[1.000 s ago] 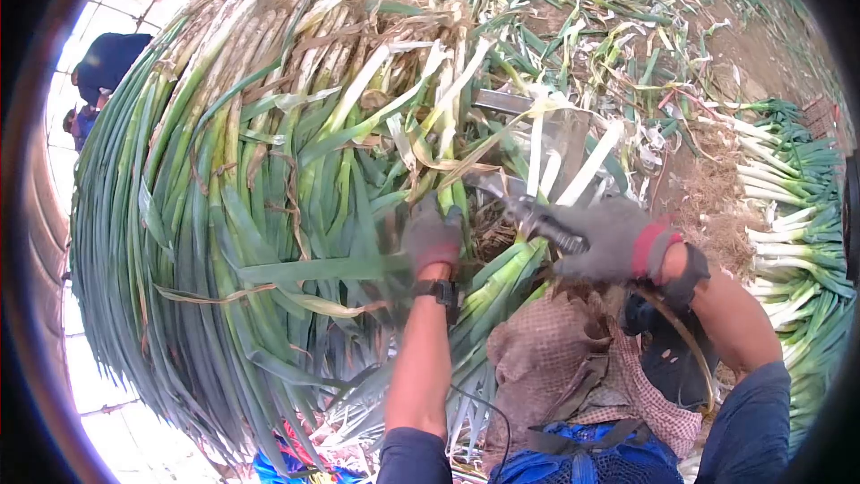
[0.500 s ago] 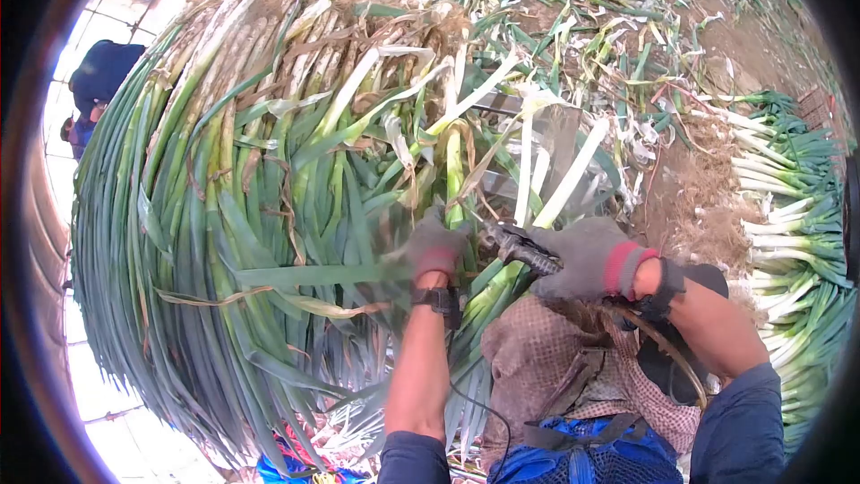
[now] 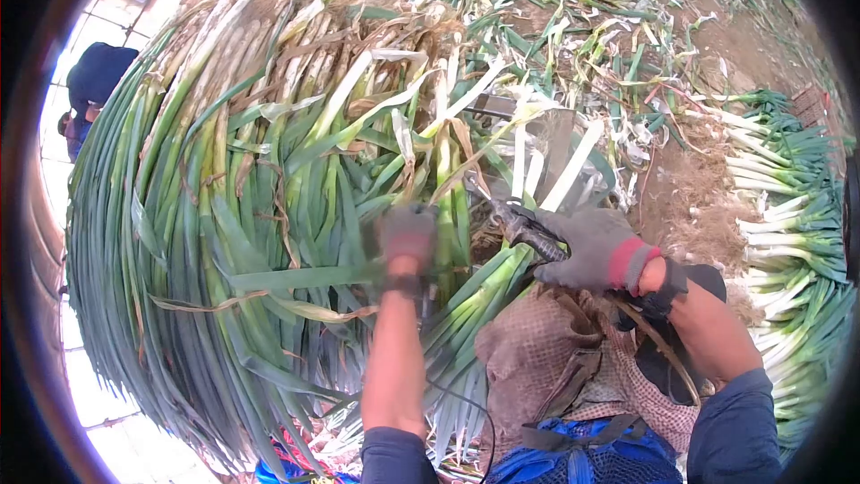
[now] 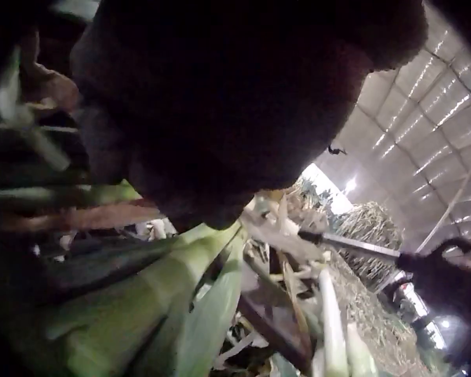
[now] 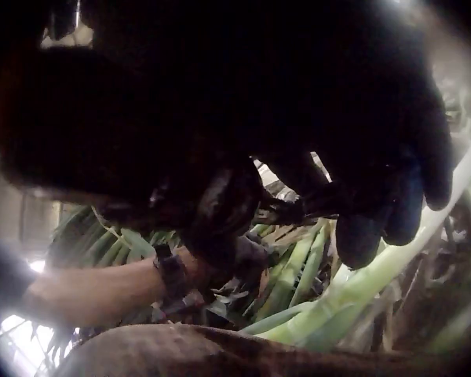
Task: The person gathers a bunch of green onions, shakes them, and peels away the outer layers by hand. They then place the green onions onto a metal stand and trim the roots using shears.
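Note:
My gloved right hand grips a black blow gun whose thin metal nozzle points up and left; in the left wrist view the blow gun is at the right. White leek stems stick out beyond this hand, and their green leaves run beneath it. On the near side of a large leek pile is my left hand, gloved and blurred. A green leek passes below its dark glove; I cannot tell whether its fingers hold it.
Trimmed leeks lie in a row at the right, white ends inward. Peeled leaf scraps litter the soil ahead. A tan hose curves beside the checked cloth on the lap. Another person is beyond the pile at the left.
My left hand has moved left and slightly up over the pile. The right hand, still holding the blow gun, has shifted a little left with the view.

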`<control>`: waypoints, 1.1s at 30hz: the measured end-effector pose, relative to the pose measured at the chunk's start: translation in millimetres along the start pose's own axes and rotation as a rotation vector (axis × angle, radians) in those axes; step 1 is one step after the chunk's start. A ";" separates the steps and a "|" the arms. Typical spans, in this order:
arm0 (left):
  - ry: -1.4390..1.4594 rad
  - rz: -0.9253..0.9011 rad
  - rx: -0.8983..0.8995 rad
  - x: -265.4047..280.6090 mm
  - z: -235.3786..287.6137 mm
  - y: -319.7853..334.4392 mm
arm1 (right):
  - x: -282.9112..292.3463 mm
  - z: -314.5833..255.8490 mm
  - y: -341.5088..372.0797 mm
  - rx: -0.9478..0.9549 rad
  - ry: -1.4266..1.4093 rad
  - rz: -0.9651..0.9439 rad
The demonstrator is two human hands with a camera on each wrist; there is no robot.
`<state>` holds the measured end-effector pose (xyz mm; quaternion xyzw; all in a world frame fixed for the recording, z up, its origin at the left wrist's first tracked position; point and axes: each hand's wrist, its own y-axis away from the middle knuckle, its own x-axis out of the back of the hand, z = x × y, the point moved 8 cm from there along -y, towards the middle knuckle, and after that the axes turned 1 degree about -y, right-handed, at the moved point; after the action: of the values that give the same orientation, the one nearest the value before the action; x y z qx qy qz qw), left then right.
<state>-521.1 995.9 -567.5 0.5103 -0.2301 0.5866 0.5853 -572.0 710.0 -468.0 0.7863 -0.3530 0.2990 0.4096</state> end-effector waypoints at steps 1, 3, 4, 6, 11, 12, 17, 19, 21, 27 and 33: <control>0.009 -0.011 0.006 7.5 3.2 -4.9 | -0.1 2.8 0.2 -0.003 0.009 -0.012; 0.012 0.021 0.002 31.6 28.5 -5.0 | -1.9 6.1 -0.3 -0.001 0.026 -0.044; 0.301 0.012 0.019 32.5 23.5 -18.3 | -1.4 6.4 0.1 -0.018 0.012 -0.048; 0.874 0.010 0.013 37.2 20.8 -43.2 | -0.5 8.8 1.8 -0.059 -0.019 -0.054; 1.454 0.191 -0.047 84.9 72.3 -19.0 | -13.9 1.6 1.7 -0.016 -0.063 -0.026; 1.323 0.248 -0.023 89.1 70.8 -14.0 | -10.3 -0.8 -0.1 -0.015 -0.082 0.010; 0.016 0.111 0.063 -7.8 5.4 12.5 | -0.2 -16.9 -13.4 -0.041 0.027 -0.080; 0.097 0.052 0.028 -42.4 -17.9 17.0 | -3.3 -19.7 -22.0 -0.046 0.056 -0.081; 0.168 0.044 -0.023 -60.0 -29.8 19.3 | -4.3 -16.3 -36.4 -0.069 0.071 -0.026; 0.175 -0.146 0.002 -40.3 -11.1 48.4 | -2.9 -3.0 -57.6 -0.090 0.098 0.117; 0.135 -0.156 -0.071 -63.1 -39.0 57.7 | -1.7 5.2 -67.4 -0.089 0.094 0.190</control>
<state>-600.1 989.2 -617.9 0.4649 -0.1706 0.5639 0.6610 -518.0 734.1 -501.0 0.7155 -0.4190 0.3572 0.4300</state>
